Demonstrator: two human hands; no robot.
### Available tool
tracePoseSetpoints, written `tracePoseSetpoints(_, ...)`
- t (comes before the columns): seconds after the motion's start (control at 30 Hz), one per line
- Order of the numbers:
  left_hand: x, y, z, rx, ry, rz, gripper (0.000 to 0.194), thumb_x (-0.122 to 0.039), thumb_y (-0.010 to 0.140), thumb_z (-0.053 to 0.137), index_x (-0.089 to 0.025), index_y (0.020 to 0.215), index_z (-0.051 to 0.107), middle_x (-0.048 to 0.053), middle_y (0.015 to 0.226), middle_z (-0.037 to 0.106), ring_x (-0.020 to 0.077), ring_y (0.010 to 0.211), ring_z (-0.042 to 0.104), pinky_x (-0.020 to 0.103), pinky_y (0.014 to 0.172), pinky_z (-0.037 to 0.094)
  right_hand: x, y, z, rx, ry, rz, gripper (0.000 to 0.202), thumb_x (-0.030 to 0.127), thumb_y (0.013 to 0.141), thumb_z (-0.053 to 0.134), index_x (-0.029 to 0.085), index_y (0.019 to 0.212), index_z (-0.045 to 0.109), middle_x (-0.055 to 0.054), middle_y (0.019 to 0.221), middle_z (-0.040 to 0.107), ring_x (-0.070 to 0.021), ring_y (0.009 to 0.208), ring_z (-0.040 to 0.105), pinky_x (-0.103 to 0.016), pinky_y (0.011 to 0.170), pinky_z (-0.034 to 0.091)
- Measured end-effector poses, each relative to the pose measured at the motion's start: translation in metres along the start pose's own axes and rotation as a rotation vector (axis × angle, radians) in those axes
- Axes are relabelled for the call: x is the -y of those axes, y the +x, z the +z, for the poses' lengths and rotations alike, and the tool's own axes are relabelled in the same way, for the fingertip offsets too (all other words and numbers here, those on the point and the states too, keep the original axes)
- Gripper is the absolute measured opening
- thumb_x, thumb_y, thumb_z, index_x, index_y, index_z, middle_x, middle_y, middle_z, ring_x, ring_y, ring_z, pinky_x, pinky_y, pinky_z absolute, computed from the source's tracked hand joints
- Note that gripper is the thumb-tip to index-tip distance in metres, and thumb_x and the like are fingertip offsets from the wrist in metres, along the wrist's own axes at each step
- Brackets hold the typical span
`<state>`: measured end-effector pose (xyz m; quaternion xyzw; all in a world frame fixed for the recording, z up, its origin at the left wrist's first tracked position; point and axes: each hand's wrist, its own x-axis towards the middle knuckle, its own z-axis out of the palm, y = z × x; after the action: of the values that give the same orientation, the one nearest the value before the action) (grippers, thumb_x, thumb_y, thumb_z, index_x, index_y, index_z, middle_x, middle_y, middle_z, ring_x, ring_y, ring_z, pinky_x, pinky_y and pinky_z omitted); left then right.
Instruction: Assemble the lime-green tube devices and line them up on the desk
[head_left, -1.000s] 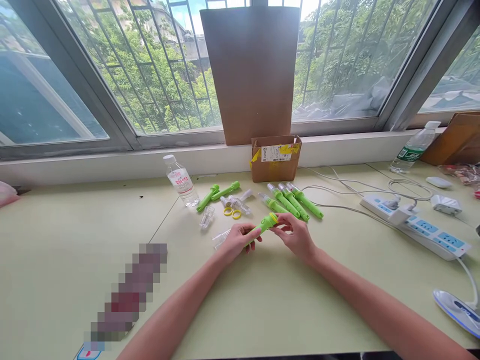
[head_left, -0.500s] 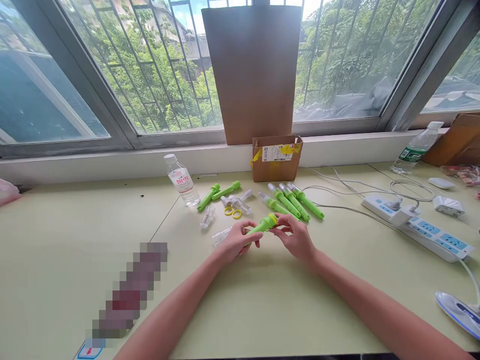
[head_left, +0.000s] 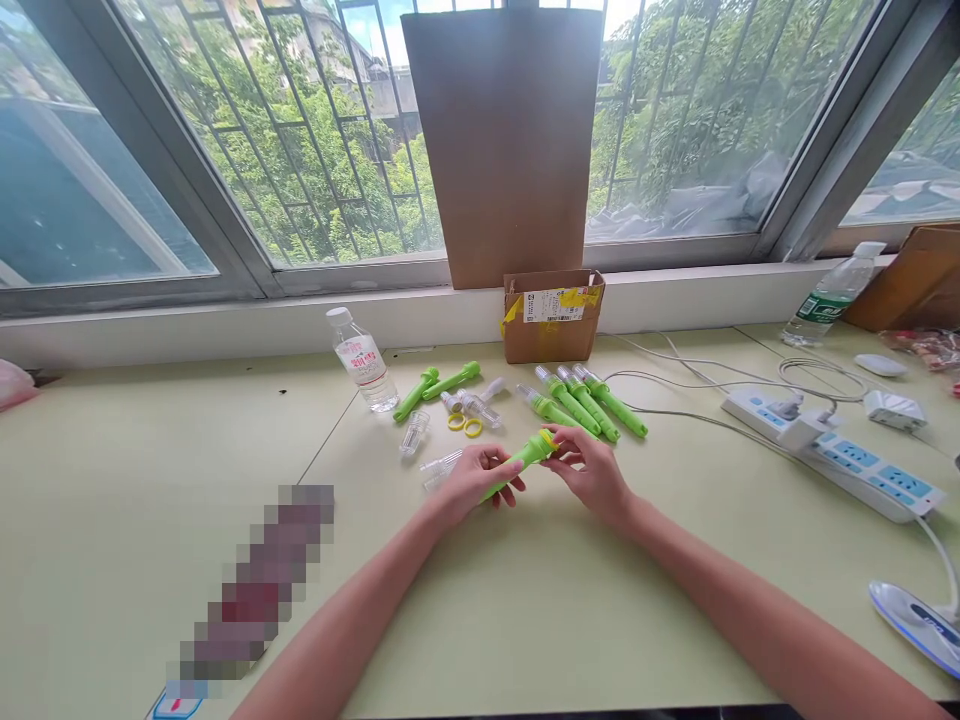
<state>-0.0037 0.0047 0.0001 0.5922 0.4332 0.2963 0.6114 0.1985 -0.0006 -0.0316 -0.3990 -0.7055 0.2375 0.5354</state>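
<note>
My left hand (head_left: 480, 477) is wrapped round a green plastic handle (head_left: 532, 452), which slants up to the right. My right hand (head_left: 589, 468) pinches at the handle's wide end, where a yellow ring (head_left: 550, 440) sits; the fingers partly cover it. Just beyond lie two loose yellow rings (head_left: 472, 428) and several clear plastic caps (head_left: 414, 436). A clear piece (head_left: 439, 470) is partly hidden behind my left hand. Two bare green handles (head_left: 452, 380) rest farther back. Right of them, several green handles with clear tops (head_left: 592, 403) lie side by side.
A small cardboard box (head_left: 553, 318) stands at the back before a tall brown board (head_left: 514, 150). Water bottles stand at left (head_left: 363, 362) and right (head_left: 832, 295). A white power strip (head_left: 834, 455) and cables lie on the right. A blurred-out item (head_left: 262, 580) is at front left.
The green handle has shifted slightly within my left hand, showing more of its lower length. My right fingers stay at the yellow ring, now covering more of the end.
</note>
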Motion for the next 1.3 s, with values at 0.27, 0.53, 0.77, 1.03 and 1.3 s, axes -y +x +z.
tracePoseSetpoints(0.27,0.0020,-0.0010,0.0026,-0.014,0.182,0.042,0.038,-0.057,0.082,0.050,-0.019,0.080,0.055,-0.001,0.067,0.063,0.0048,0.038,0.041,0.019,0.037,0.027,-0.0079,-0.0005,0.0009,-0.006,-0.012,0.049,0.024,0.039,0.080,0.066,0.021,0.084,0.051,-0.010,0.108,0.067,-0.0207,0.078,0.070,-0.033,0.055,0.061)
tracePoseSetpoints(0.53,0.0012,-0.0012,0.0042,-0.080,0.220,-0.001,0.032,-0.037,0.069,0.070,-0.021,0.086,0.047,-0.005,0.060,0.062,0.0055,0.040,0.041,0.017,0.038,0.028,-0.0034,0.0015,0.0015,-0.013,-0.008,0.025,0.025,0.041,0.080,0.066,0.021,0.084,0.052,-0.011,0.106,0.068,-0.0219,0.083,0.070,-0.032,0.054,0.061)
tracePoseSetpoints(0.77,0.0011,-0.0005,0.0024,-0.011,0.036,0.008,0.034,-0.043,0.071,0.069,-0.019,0.080,0.047,0.004,0.077,0.070,0.0087,0.044,0.054,0.019,0.039,0.035,-0.0063,0.0026,-0.0006,0.020,-0.002,-0.003,0.026,0.039,0.078,0.068,0.022,0.084,0.049,-0.011,0.109,0.067,-0.0229,0.089,0.069,-0.033,0.058,0.063)
tracePoseSetpoints(1.03,-0.0010,-0.0013,0.0016,0.054,0.095,0.001,0.043,-0.058,0.080,0.053,-0.015,0.083,0.060,0.004,0.074,0.067,0.0097,0.051,0.056,0.021,0.045,0.041,-0.0042,0.0006,0.0011,-0.019,0.014,0.054,0.023,0.038,0.081,0.065,0.021,0.088,0.052,-0.007,0.100,0.068,-0.0182,0.075,0.069,-0.032,0.057,0.062)
tracePoseSetpoints(1.3,-0.0008,-0.0014,0.0023,0.010,0.225,0.008,0.040,-0.056,0.082,0.051,-0.017,0.080,0.060,-0.004,0.061,0.053,0.0042,0.041,0.036,0.019,0.038,0.024,-0.0083,-0.0019,0.0047,-0.008,0.084,0.064,0.027,0.036,0.079,0.067,0.022,0.085,0.044,-0.010,0.110,0.065,-0.0216,0.086,0.069,-0.033,0.057,0.062)
